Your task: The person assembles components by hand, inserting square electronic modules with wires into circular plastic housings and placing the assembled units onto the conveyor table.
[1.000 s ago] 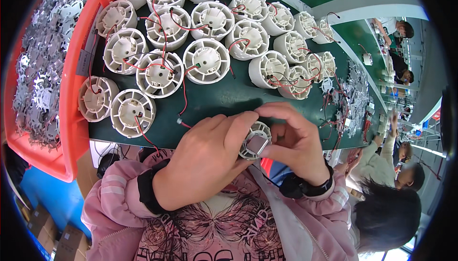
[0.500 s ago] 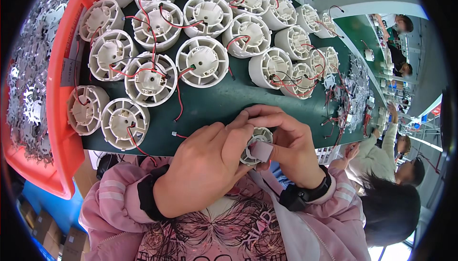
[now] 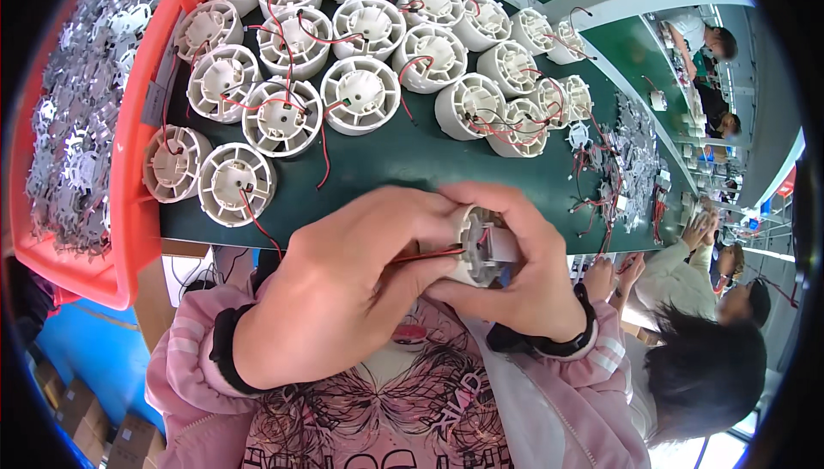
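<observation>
Close to my chest, at the table's front edge, both hands hold a white round plastic housing [image 3: 469, 268]. My right hand [image 3: 536, 276] wraps round its right side, thumb underneath and fingers over the top. My left hand [image 3: 343, 267] is closed at its left side, with red and black wires [image 3: 429, 254] running between thumb and fingers to the housing. A metal plate and a pale grey block [image 3: 505, 244] sit at the housing's open face, which is turned to the right. Fingers cover part of its rim.
Several similar white housings [image 3: 283, 117] with red and black wires stand on the green table [image 3: 378, 160]. An orange-red bin [image 3: 129, 246] of thin metal plates [image 3: 81, 126] is at left. A pile of plates and wires [image 3: 631, 169] lies at right, near other people [image 3: 687, 280].
The housing has turned so that its open face points to the right, and its wires now show at my left fingers. My left hand has shifted its hold, and the view has shifted slightly.
</observation>
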A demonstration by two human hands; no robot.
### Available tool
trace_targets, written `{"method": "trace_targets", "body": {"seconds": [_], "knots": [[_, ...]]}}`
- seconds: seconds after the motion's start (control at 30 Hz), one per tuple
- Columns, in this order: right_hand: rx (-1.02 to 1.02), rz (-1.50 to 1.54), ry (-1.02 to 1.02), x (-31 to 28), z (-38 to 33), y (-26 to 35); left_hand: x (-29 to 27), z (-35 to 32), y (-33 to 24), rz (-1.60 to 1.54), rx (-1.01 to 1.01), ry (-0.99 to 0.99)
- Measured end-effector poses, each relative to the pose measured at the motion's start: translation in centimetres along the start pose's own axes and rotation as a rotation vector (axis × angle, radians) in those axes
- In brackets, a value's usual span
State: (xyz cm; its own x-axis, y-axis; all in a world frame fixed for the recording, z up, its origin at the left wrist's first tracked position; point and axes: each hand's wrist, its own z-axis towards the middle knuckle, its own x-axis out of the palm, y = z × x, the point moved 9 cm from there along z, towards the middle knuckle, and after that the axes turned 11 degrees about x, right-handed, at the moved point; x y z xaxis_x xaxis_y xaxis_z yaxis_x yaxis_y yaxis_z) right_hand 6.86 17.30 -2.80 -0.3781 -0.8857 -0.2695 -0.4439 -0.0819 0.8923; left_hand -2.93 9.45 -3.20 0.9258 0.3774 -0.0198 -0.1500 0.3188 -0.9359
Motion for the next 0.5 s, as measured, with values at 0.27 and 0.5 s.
{"method": "trace_targets", "body": {"seconds": [0.27,0.5], "knots": [[-0.071,-0.130,0.090,-0.5,-1.9,2.2,0.0,1.0,-4.8,0.294,0.258,0.184],[-0.069,-0.077,0.065,-1.1,-3.0,1.9,1.9,-0.4,-2.8,0.137,0.266,0.356]]}}
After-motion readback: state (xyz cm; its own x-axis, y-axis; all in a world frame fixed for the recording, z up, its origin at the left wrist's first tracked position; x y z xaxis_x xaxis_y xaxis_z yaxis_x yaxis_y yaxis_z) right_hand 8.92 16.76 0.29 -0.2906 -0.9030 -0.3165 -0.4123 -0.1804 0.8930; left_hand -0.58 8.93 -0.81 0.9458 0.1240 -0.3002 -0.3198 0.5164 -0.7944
